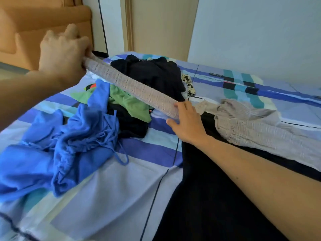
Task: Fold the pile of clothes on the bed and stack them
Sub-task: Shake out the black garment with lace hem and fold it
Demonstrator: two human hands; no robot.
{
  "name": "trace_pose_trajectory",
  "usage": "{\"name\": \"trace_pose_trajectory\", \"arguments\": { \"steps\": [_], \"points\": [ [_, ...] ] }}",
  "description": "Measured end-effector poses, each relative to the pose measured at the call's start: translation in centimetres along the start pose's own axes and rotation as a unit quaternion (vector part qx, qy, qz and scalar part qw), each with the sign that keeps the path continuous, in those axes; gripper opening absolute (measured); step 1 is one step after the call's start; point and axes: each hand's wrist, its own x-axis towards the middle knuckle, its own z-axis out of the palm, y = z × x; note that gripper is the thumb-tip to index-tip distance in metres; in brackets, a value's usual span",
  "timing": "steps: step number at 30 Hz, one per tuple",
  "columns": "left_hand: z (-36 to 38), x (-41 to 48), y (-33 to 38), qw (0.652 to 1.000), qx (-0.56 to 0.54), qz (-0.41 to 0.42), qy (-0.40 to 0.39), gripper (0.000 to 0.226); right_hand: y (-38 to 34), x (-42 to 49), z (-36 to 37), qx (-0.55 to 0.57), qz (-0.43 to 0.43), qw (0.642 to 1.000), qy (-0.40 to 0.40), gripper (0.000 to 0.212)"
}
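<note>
Head view: upper left, the left grip [60, 51] is clenched on the end of a grey sleeve [132, 87], pulling it taut, likely to straighten it. At centre the right grip [187, 120] clasps its other end. The sweater [243, 124] lies right of the pile [156, 75] on the bed [121, 180].

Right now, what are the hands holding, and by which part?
The beige knit sweater, by one sleeve: left hand grips the cuff, right hand holds it near the shoulder.
</note>
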Motion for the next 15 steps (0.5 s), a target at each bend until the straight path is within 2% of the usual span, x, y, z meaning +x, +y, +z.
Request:
{"name": "trace_pose_trajectory", "arguments": {
  "steps": [2, 4, 6, 8, 10, 12, 15],
  "points": [
    [2.0, -1.9, -1.9, 0.996, 0.064, 0.036, -0.047, 0.037, 0.3, -0.5, 1.0, -0.002, 0.034, 0.993, -0.111, 0.068],
    [4.7, -4.7, -3.5, 0.987, 0.087, 0.032, -0.13, 0.043, 0.4, -1.4, 2.0, -0.037, 0.036, 0.969, -0.242, 0.077],
    [6.8, -7.2, -4.4, 0.968, 0.041, -0.016, -0.248, 0.037, 0.7, -2.0, 2.3, -0.051, 0.026, 0.959, -0.277, 0.081],
    [7.8, -8.8, -5.2, 0.946, -0.053, -0.066, -0.314, 0.026, 0.9, -2.0, 1.8, -0.017, 0.024, 0.963, -0.267, 0.082],
    [7.7, -9.1, -5.7, 0.953, -0.089, -0.087, -0.276, 0.023, 0.9, -1.8, 1.2, 0.011, 0.022, 0.969, -0.245, 0.083],
    [6.7, -8.2, -5.4, 0.974, -0.09, -0.1, -0.181, 0.026, 0.4, -1.7, 0.6, 0.044, 0.008, 0.98, -0.193, 0.083],
    [3.4, -4.2, -1.7, 0.989, -0.121, -0.048, -0.063, 0.021, -2.1, -0.6, -1.2, 0.207, 0.005, 0.974, -0.093, 0.084]
  ]
}}
